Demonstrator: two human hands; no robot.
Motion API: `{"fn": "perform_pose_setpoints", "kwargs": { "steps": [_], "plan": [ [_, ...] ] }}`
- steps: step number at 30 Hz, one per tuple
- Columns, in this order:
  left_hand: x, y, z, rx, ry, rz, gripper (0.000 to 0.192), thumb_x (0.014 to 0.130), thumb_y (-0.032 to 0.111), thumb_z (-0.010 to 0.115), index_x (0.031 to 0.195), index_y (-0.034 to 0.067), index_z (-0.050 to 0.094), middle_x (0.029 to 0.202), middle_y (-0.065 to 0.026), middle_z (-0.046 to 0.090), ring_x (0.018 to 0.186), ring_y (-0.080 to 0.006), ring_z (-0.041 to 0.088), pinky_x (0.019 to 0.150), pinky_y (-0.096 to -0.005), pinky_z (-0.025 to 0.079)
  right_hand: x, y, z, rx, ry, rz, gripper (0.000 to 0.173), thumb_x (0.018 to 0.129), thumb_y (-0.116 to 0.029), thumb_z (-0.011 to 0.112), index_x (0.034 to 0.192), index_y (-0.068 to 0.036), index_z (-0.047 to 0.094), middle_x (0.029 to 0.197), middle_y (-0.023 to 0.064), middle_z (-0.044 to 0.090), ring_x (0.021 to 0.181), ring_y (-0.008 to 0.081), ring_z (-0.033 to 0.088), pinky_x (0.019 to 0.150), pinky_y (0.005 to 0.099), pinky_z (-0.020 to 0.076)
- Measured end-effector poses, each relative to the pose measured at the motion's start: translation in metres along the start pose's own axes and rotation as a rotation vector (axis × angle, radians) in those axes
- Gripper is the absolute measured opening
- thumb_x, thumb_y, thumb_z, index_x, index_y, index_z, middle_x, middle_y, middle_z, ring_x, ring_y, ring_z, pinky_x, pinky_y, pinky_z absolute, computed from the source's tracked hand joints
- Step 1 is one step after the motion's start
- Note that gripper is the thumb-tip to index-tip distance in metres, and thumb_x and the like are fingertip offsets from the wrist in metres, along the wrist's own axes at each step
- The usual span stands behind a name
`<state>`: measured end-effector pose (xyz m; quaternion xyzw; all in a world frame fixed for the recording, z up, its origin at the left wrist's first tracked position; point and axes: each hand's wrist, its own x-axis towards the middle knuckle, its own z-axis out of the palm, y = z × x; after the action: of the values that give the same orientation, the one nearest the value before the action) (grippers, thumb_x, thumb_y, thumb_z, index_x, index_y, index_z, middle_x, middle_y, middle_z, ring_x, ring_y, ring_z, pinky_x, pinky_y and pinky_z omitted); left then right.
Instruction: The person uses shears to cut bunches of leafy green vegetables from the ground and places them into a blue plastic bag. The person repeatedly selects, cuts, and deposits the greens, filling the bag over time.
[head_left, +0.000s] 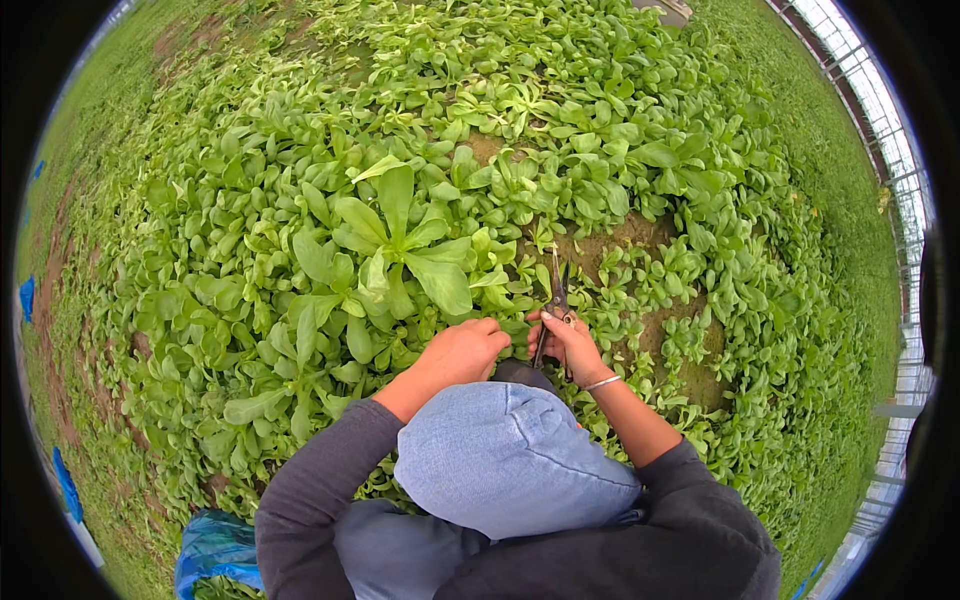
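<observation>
In the head view my right hand (564, 343), with a bracelet at its wrist, is closed around dark-handled scissors (556, 298); the blades point away from me and are apart. My left hand (466, 351) is just left of it, low over the leaves, with its back towards me. A green leaf lies by its fingertips; whether the fingers grip it is hidden. A large leafy rosette plant (395, 249) stands up beyond my left hand. Dense low leafy greens (247, 225) surround both hands. A denim-covered knee (502, 457) is bent close below them.
A blue plastic bag (217, 551) with leaves in it sits at the lower left. Bare soil (637, 232) shows between plants ahead and to the right. Blue pieces (66, 484) lie at the far left edge. A framed, translucent wall (892, 165) curves along the right.
</observation>
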<state>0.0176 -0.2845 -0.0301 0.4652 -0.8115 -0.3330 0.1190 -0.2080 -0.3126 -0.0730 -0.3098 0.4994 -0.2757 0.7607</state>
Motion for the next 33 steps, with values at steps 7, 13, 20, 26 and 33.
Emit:
{"fn": "perform_pose_setpoints", "kwargs": {
  "steps": [7,13,20,26,33],
  "plan": [
    [0.076,-0.042,0.016,0.102,0.651,-0.447,0.031,0.075,0.011,0.069,0.104,0.008,0.059,0.11,-0.0132,0.055,0.098,-0.0353,0.056,0.082,-0.0426,0.047,0.043,0.008,-0.037,0.051,-0.37,0.469,0.051,0.096,-0.05,0.046,0.086,-0.001,0.057,0.064,0.0052,0.053,0.054,0.0177,0.055,0.05,0.0322,0.0479],
    [0.054,-0.061,0.03,0.036,0.717,-0.696,0.048,0.073,0.023,0.076,0.116,0.015,0.055,0.104,-0.0109,0.061,0.089,-0.0313,0.059,0.076,-0.0408,0.049,0.064,0.016,-0.029,0.158,-0.499,0.713,0.06,0.095,-0.058,0.041,0.089,-0.001,0.059,0.07,0.0062,0.055,0.058,0.019,0.055,0.057,0.0342,0.0497],
    [0.068,-0.063,0.036,0.197,0.809,-0.612,0.044,0.075,0.031,0.077,0.113,0.013,0.062,0.101,-0.0114,0.064,0.091,-0.0314,0.061,0.079,-0.0376,0.049,0.083,0.016,-0.015,0.314,-0.598,0.71,0.061,0.095,-0.057,0.041,0.093,0.001,0.059,0.071,0.0055,0.055,0.063,0.0181,0.056,0.06,0.0341,0.0492],
    [0.062,-0.075,0.05,0.103,0.787,-0.698,0.032,0.079,0.035,0.074,0.099,0.012,0.065,0.108,-0.0119,0.062,0.098,-0.0306,0.059,0.084,-0.0377,0.046,0.095,0.026,-0.011,0.298,-0.504,0.706,0.055,0.094,-0.059,0.044,0.08,-0.007,0.053,0.057,-0.0025,0.042,0.049,0.0105,0.044,0.048,0.0298,0.0401],
    [0.047,-0.078,0.019,-0.451,1.079,-0.633,0.024,0.095,0.022,0.059,0.085,0.001,0.052,0.119,-0.0027,0.058,0.085,-0.0091,0.05,0.077,-0.0231,0.042,0.082,0.013,-0.033,0.27,-0.478,0.538,0.055,0.096,-0.056,0.04,0.084,-0.004,0.056,0.06,0.0017,0.046,0.053,0.0146,0.048,0.053,0.0334,0.0451]
  ]
}}
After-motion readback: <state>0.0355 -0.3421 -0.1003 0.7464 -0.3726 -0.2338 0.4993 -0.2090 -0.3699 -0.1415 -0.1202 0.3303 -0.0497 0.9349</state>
